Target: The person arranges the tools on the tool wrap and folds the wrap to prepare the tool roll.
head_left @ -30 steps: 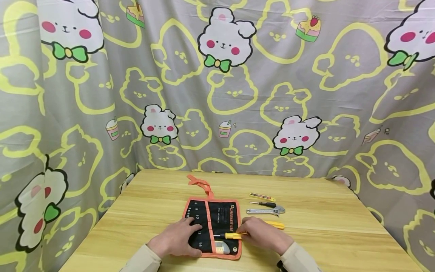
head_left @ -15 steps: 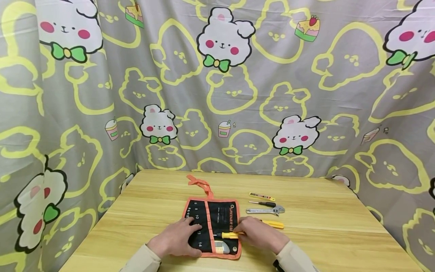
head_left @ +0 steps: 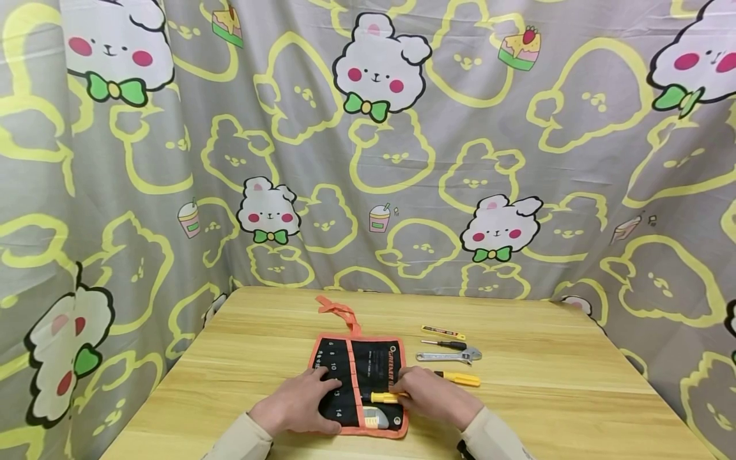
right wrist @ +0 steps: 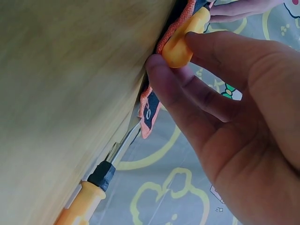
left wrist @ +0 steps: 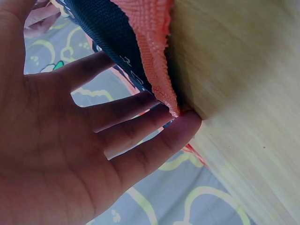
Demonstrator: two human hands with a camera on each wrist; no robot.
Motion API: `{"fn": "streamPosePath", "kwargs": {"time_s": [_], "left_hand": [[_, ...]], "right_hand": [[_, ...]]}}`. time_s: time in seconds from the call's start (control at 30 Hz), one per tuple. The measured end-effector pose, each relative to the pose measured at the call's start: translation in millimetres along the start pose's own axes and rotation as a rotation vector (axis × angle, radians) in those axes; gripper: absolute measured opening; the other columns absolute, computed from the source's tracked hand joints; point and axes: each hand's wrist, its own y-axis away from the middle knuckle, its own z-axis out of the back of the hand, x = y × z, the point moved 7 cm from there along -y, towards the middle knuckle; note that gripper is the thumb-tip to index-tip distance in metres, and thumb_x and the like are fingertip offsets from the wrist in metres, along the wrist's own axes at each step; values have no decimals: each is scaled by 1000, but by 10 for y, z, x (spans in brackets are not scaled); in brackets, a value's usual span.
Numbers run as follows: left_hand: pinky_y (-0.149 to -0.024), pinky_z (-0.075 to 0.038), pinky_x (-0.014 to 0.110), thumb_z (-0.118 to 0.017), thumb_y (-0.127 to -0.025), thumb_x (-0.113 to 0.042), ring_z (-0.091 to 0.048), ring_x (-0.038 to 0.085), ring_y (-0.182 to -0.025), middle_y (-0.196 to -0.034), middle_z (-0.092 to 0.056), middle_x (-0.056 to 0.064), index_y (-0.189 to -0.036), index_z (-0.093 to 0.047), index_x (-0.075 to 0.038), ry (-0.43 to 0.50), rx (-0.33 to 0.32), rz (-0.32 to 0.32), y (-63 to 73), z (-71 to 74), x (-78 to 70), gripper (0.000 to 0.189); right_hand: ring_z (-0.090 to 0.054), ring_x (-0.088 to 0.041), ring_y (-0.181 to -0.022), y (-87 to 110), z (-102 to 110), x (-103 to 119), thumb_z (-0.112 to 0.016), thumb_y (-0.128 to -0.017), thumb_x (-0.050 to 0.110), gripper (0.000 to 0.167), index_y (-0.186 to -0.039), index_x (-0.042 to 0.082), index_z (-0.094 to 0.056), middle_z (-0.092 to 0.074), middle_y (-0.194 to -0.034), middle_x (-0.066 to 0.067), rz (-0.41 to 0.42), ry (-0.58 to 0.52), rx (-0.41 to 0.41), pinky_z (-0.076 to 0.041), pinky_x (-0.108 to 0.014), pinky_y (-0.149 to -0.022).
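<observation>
A black tool pouch (head_left: pixel 368 354) with orange edging lies unrolled on the table, its pockets marked with numbers. My left hand (head_left: pixel 301 401) rests with spread fingers on its left part; in the left wrist view the fingertips (left wrist: pixel 190 123) meet the orange edge and the tabletop. My right hand (head_left: pixel 437 397) pinches the end of a yellow-handled screwdriver (head_left: pixel 382 397) between thumb and fingers. Its shaft points left, hidden in a pocket at the orange middle band. Below it, a grey and pale yellow tool (head_left: pixel 376 419) with a rounded end sits in the neighbouring pocket.
Right of the pouch lie a second yellow-handled screwdriver (head_left: pixel 462 379), an adjustable wrench (head_left: pixel 448 356), a small black-handled screwdriver (head_left: pixel 451 345) and a slim yellow packet (head_left: pixel 443 332). An orange tie strap (head_left: pixel 344 312) stretches behind the pouch. A patterned curtain (head_left: pixel 397 191) surrounds the wooden table (head_left: pixel 259 319).
My right hand has moved left with the screwdriver, and its shaft has slid into the pocket until the handle is close to the orange band. The left hand has stayed in place.
</observation>
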Motion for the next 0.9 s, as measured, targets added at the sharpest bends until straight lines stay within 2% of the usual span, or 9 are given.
{"fn": "streamPosePath", "kwargs": {"time_s": [0.3,0.6,0.77,0.9], "left_hand": [[-102,-48,59,-81,-77,-62,-53,42,-133,-147,-53,20,-138,-65,-19,-2,1,0,1,0,-1,76],[-103,-47,60,-81,-77,-61,-52,42,-134,-148,-52,20,-138,-64,-19,12,15,12,5,7,-3,76],[-103,-47,60,-81,-77,-61,-52,42,-134,-148,-52,20,-138,-64,-20,13,13,13,10,19,-9,76],[-102,-47,61,-81,-77,-61,-52,42,-133,-148,-52,20,-138,-64,-20,12,9,13,9,13,-6,76]], "right_hand": [[-61,1,-86,27,35,-92,-73,-94,11,19,-111,16,-78,-73,-104,5,-36,-85,11,-54,-21,-73],[-60,0,-80,80,109,-181,-79,-84,2,25,-105,15,-74,-70,-92,9,-10,-124,11,-53,-22,-71],[-61,2,-80,66,97,-171,-81,-84,2,30,-110,17,-77,-72,-97,9,10,-116,7,-52,-20,-70],[-58,3,-79,53,73,-154,-78,-87,0,31,-110,20,-78,-74,-101,9,24,-101,-3,-51,-18,-69]]}}
